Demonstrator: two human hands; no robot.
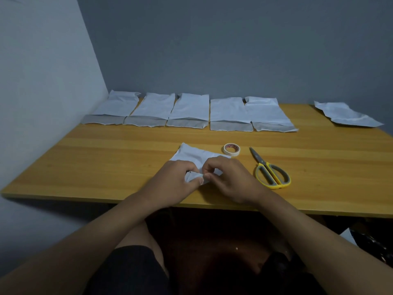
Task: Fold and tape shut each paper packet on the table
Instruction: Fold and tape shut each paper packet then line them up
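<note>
the person works one white paper packet [196,155] on the wooden tabletop [106,158], close to the near edge, probably so both wrists can rest while the paper is creased. the left hand [177,180] and the right hand [229,177] meet over the packet's near end. the fingers of both hands are curled inward, and the left thumb with the right fingertips [207,176] pinches a small turned-up flap of paper between them; the hands hide the exact fold line. held this way, the flap likely stays put while the crease is set.

the tape roll [232,149] lies flat just beyond the packet's far right corner, and the scissors [271,170] lie closed to the right of the tape roll, blades pointing away from the person. both sit on the right hand's side, which seems chosen so tape can be fetched without letting go of the fold.

further beyond the tape roll, along the wall, a row of five packets [190,107] lies side by side, each touching or slightly overlapping its neighbour, with a darker band along its near end. whether these are sealed cannot be told. well to the right of the tape roll, at the far corner, a crumpled sheet or packet [344,114] lies apart from the row. no tape shows on the packet in hand, so folding appears to be the step underway.
</note>
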